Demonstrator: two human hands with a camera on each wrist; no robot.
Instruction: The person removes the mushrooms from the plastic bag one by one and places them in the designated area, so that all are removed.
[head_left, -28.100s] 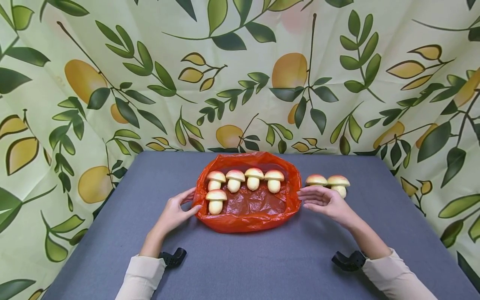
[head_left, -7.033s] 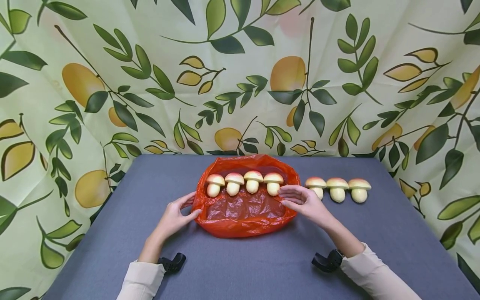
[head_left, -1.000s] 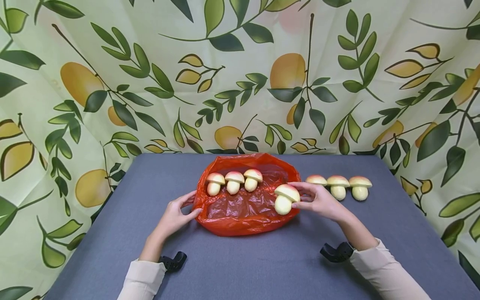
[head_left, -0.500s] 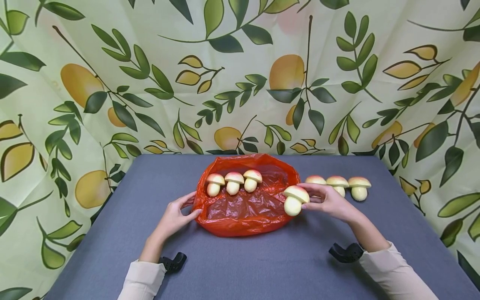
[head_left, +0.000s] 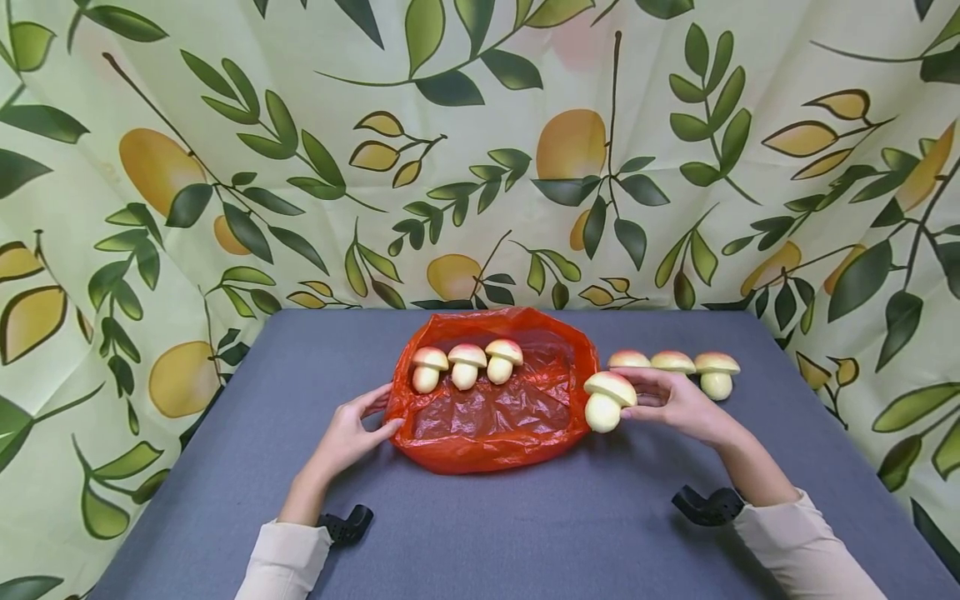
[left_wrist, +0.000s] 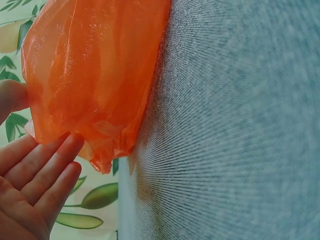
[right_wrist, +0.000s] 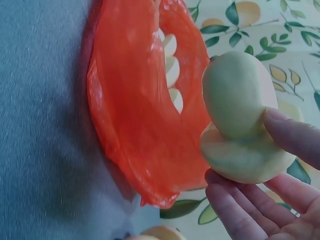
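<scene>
Red plastic bag (head_left: 491,457) between my left hand (head_left: 352,429) and right hand (head_left: 682,408).
Left fingers extended, touching the bag's left side; right thumb and fingers pinch a mushroom model (head_left: 606,402) at the bag's right rim, cap up, stem leaning bagward. Three mushrooms (head_left: 467,367) inside, three spares (head_left: 672,362) right.

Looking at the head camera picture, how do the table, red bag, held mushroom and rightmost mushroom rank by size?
Table
Red bag
Held mushroom and rightmost mushroom: unranked; the held one looks bigger, perhaps only through nearness.
</scene>
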